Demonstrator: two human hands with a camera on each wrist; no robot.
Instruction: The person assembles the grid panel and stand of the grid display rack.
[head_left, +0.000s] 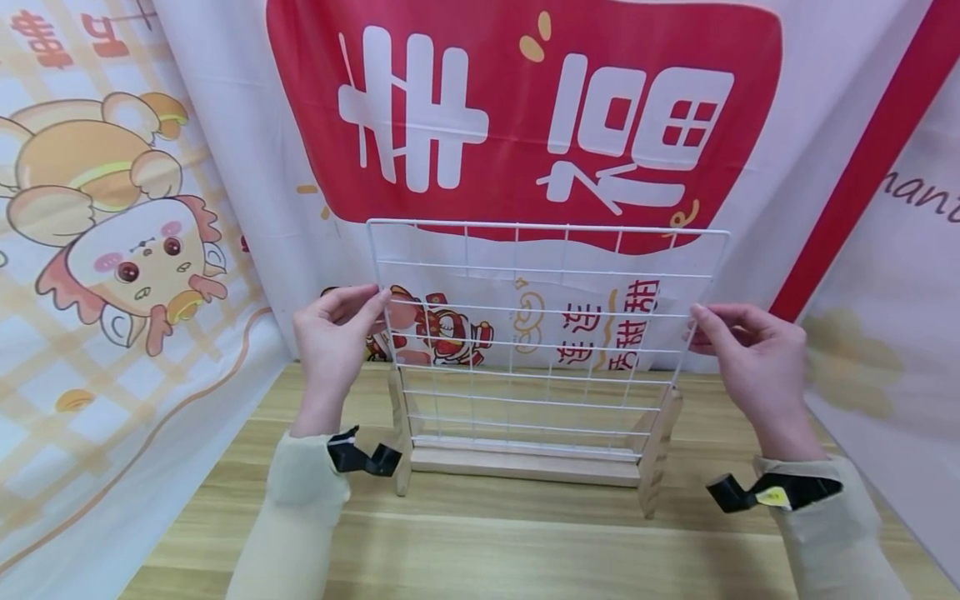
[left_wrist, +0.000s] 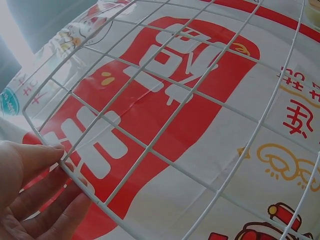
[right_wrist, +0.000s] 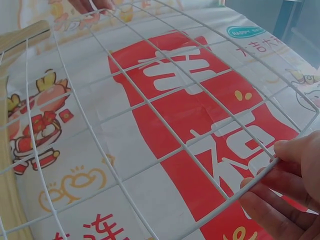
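Observation:
A white wire grid panel (head_left: 540, 375) stands upright in a wooden stand (head_left: 525, 468) on the table. My left hand (head_left: 333, 346) pinches the grid's left edge wire between thumb and fingers; the left wrist view shows the same hand (left_wrist: 42, 195) with its thumb on the frame wire. On the opposite side my right hand (head_left: 757, 358) pinches the right edge at about the same height. The right wrist view shows the thumb and fingers of that hand (right_wrist: 290, 185) around the edge wire. At the bottom, the grid's lower edge meets the stand's crossbar.
The stand rests on a wood-grain table (head_left: 525, 550). Behind the grid hangs a white cloth with a large red printed patch (head_left: 510, 108). Printed cloth with a cartoon animal (head_left: 120, 208) lines the left side, and a pale sheet (head_left: 885, 333) lines the right.

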